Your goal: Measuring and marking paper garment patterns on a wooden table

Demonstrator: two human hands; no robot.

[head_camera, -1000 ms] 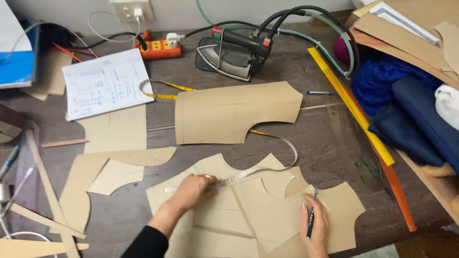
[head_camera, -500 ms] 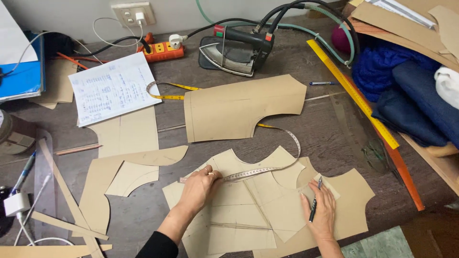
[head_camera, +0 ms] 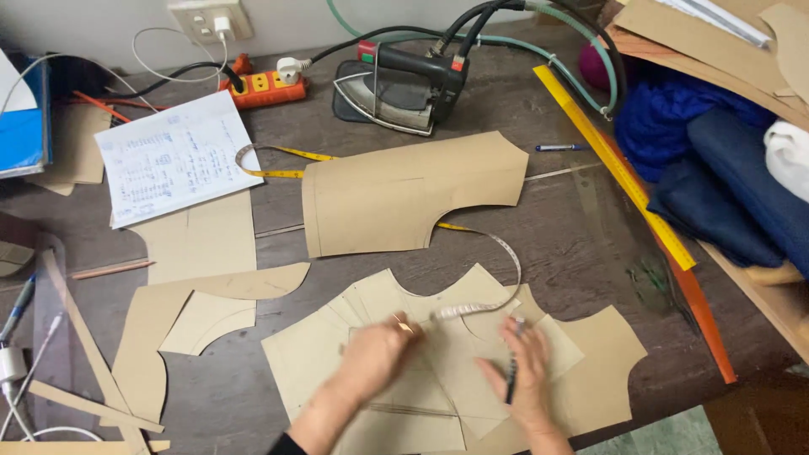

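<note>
Bench (head_camera: 590, 253), dark wood, cluttered. Overlapping brown paper pattern pieces (head_camera: 337, 354) lie under both hands, nearest edge; since a second ago the view has come closer and both hands have slid toward each other over the stack, blurred now, so mid-move, pieces being flattened or aligned along the tape.

Larger pattern piece (head_camera: 404, 198) well beyond the fingertips, flat. Steam iron (head_camera: 396, 84) farther past it; yellow ruler (head_camera: 615, 164) out past the right hand, diagonal. Notes sheet (head_camera: 173, 156) far beyond and left of the left hand.

Left hand (head_camera: 379, 354): palm down, fingers spread flat and pressing the paper, gripping nothing; ring on one finger. Measuring tape (head_camera: 472, 307) lies just at its fingertips and curves on toward the right hand.

Right hand (head_camera: 522, 379): palm down on the paper, fingers loosely curled round a dark pen (head_camera: 511, 383), tip pointing back toward the wrist. Both forearms enter from the near edge, angled inward.
</note>
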